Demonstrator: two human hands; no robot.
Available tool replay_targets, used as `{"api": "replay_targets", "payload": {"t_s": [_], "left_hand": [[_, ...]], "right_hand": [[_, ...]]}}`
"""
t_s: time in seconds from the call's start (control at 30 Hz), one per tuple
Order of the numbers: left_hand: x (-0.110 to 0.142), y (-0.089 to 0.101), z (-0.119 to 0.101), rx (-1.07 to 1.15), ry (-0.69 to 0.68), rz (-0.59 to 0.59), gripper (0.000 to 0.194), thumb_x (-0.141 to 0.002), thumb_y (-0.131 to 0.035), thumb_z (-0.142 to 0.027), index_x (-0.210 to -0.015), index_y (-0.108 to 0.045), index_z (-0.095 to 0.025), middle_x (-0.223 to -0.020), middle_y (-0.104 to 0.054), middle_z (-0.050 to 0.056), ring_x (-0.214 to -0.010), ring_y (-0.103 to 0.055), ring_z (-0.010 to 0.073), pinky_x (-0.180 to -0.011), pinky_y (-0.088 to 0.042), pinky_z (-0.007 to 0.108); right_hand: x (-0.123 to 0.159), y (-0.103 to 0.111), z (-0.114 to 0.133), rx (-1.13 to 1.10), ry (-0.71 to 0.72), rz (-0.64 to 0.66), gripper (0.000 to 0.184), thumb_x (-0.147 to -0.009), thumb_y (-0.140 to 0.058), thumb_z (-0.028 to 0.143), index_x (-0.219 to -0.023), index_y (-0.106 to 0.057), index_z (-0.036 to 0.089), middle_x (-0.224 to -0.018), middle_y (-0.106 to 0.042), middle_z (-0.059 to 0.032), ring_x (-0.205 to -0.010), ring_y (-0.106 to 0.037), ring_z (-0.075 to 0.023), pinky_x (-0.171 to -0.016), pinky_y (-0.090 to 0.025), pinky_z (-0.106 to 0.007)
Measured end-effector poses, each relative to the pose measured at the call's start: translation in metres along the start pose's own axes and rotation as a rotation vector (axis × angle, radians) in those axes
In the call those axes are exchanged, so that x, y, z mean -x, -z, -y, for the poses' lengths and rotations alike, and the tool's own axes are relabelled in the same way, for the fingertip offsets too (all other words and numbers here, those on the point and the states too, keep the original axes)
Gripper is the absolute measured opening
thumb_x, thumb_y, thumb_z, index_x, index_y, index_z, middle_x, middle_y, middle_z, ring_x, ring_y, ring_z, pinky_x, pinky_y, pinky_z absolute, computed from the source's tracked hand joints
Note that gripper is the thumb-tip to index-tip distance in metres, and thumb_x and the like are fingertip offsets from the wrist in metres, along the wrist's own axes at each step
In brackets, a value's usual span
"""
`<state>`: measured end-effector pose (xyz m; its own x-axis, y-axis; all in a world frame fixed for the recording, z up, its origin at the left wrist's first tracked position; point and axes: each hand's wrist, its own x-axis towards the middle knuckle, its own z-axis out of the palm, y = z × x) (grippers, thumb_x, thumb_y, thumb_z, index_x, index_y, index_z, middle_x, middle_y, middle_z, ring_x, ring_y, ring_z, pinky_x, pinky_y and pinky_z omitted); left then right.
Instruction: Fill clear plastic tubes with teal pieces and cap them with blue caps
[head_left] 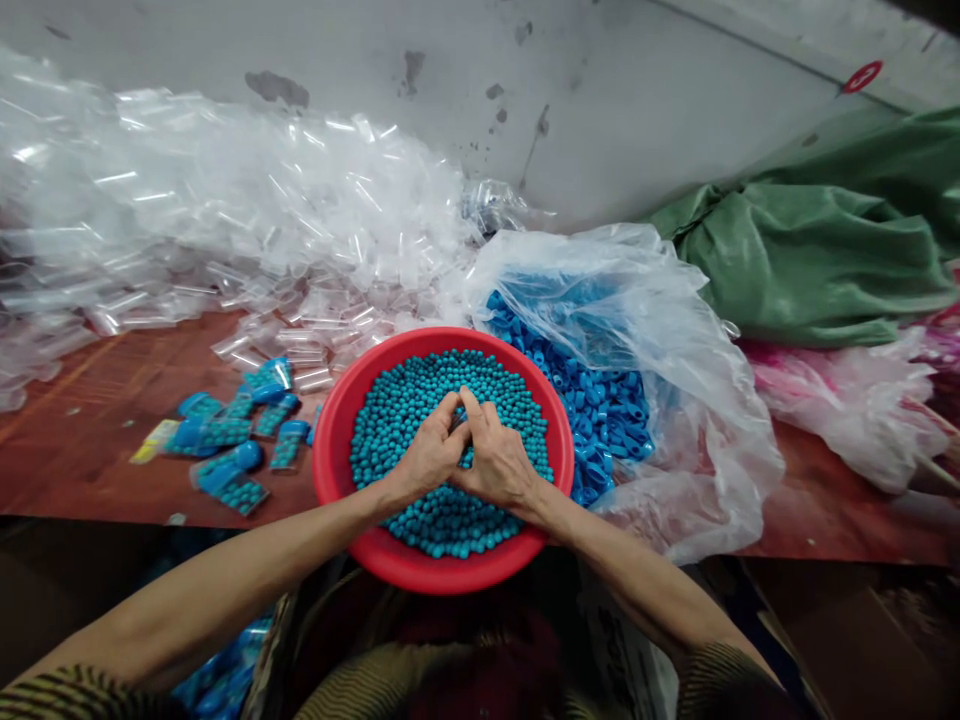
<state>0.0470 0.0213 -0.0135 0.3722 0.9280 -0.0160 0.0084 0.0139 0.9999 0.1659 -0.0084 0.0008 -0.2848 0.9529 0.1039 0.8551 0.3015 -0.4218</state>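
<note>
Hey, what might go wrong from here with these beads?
The rim of the red basin seems to reach past the front of the table, so a bump might tip it. The left hand and right hand, over loose beads, could flick some out. Blue caps lie beside the basin and might get mixed in.

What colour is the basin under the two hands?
The basin is red; it shows best in the head view.
</note>
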Motion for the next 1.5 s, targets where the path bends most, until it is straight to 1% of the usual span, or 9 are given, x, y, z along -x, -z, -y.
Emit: {"api": "replay_targets", "payload": {"t_s": [0.27,0.57,0.67,0.77,0.9,1.03,1.2,1.33,1.5], "left_hand": [[0.001,0.014,-0.016,0.478,0.241,0.168,0.046,-0.080,-0.059,-0.036,-0.119,-0.040,-0.022,-0.076,-0.058,-0.001,-0.053,-0.057,0.0115,-0.043,-0.042,0.020],[-0.009,0.022,-0.019,0.719,0.398,0.239,0.040,-0.087,-0.042,-0.047,-0.116,-0.044,-0.020,-0.087,-0.064,0.007,-0.065,-0.066,0.0185,-0.054,-0.053,0.031],[-0.005,0.020,-0.022,0.480,0.297,0.111,0.035,-0.082,-0.052,-0.041,-0.110,-0.047,-0.019,-0.083,-0.062,0.004,-0.059,-0.062,0.0145,-0.050,-0.049,0.026],[0.007,0.035,-0.028,0.085,0.046,-0.122,0.031,-0.080,-0.055,-0.034,-0.107,-0.051,-0.019,-0.083,-0.060,0.001,-0.059,-0.058,0.0108,-0.054,-0.049,0.024],[0.034,0.099,-0.027,-0.500,-0.266,-0.558,0.032,-0.083,-0.050,-0.031,-0.112,-0.053,-0.018,-0.096,-0.063,0.004,-0.082,-0.060,0.0149,-0.077,-0.049,0.030],[0.062,0.173,0.010,-0.926,-0.110,-0.879,0.032,-0.083,-0.047,-0.029,-0.110,-0.056,-0.015,-0.100,-0.064,0.009,-0.093,-0.060,0.0222,-0.086,-0.046,0.038],[0.068,0.205,0.058,-1.197,-0.012,-0.933,0.053,-0.083,-0.044,-0.037,-0.126,-0.046,-0.006,-0.125,-0.053,0.021,-0.123,-0.043,0.0339,-0.102,-0.033,0.048],[0.036,0.202,0.064,-1.282,-0.069,-0.713,0.059,-0.087,-0.036,-0.042,-0.133,-0.040,-0.006,-0.137,-0.045,0.020,-0.133,-0.031,0.0315,-0.108,-0.024,0.045],[0.000,0.216,0.072,-1.333,0.109,-0.482,0.064,-0.089,-0.030,-0.044,-0.142,-0.029,-0.009,-0.145,-0.037,0.018,-0.134,-0.028,0.0329,-0.106,-0.023,0.051]], "right_hand": [[-0.004,0.009,-0.024,-0.985,-0.154,0.010,0.108,-0.067,-0.070,0.032,-0.145,0.003,0.034,-0.140,-0.032,-0.0124,-0.083,-0.058,-0.0148,-0.062,-0.053,-0.029],[-0.005,0.012,-0.039,-1.265,-0.242,-0.090,0.068,-0.079,-0.051,0.060,-0.136,-0.033,0.026,-0.109,-0.057,-0.0083,-0.066,-0.061,-0.0122,-0.053,-0.052,-0.026],[-0.004,0.012,-0.039,-1.265,-0.308,-0.071,0.061,-0.078,-0.053,0.059,-0.126,-0.041,0.024,-0.098,-0.061,-0.0062,-0.063,-0.061,-0.0122,-0.051,-0.051,-0.024],[-0.003,0.014,-0.037,-1.236,-0.320,-0.058,0.055,-0.079,-0.052,0.058,-0.119,-0.045,0.021,-0.094,-0.063,-0.0062,-0.064,-0.061,-0.0127,-0.052,-0.051,-0.024],[-0.001,0.016,-0.033,-1.143,-0.295,-0.011,0.047,-0.080,-0.054,0.053,-0.113,-0.050,0.019,-0.091,-0.064,-0.0060,-0.064,-0.061,-0.0125,-0.054,-0.050,-0.025],[0.000,0.015,-0.031,-1.050,-0.249,0.041,0.042,-0.079,-0.056,0.049,-0.108,-0.055,0.019,-0.089,-0.065,-0.0056,-0.064,-0.060,-0.0124,-0.054,-0.050,-0.025],[-0.001,0.014,-0.031,-0.983,-0.239,0.050,0.040,-0.081,-0.053,0.048,-0.107,-0.055,0.018,-0.088,-0.065,-0.0058,-0.064,-0.060,-0.0127,-0.054,-0.051,-0.025],[-0.001,0.012,-0.030,-0.918,-0.246,0.059,0.040,-0.081,-0.052,0.047,-0.108,-0.056,0.018,-0.087,-0.065,-0.0058,-0.064,-0.060,-0.0134,-0.054,-0.051,-0.026],[0.001,0.008,-0.030,-0.842,-0.257,0.075,0.038,-0.084,-0.049,0.045,-0.111,-0.054,0.020,-0.090,-0.065,-0.0057,-0.067,-0.061,-0.0145,-0.057,-0.050,-0.027]]}}
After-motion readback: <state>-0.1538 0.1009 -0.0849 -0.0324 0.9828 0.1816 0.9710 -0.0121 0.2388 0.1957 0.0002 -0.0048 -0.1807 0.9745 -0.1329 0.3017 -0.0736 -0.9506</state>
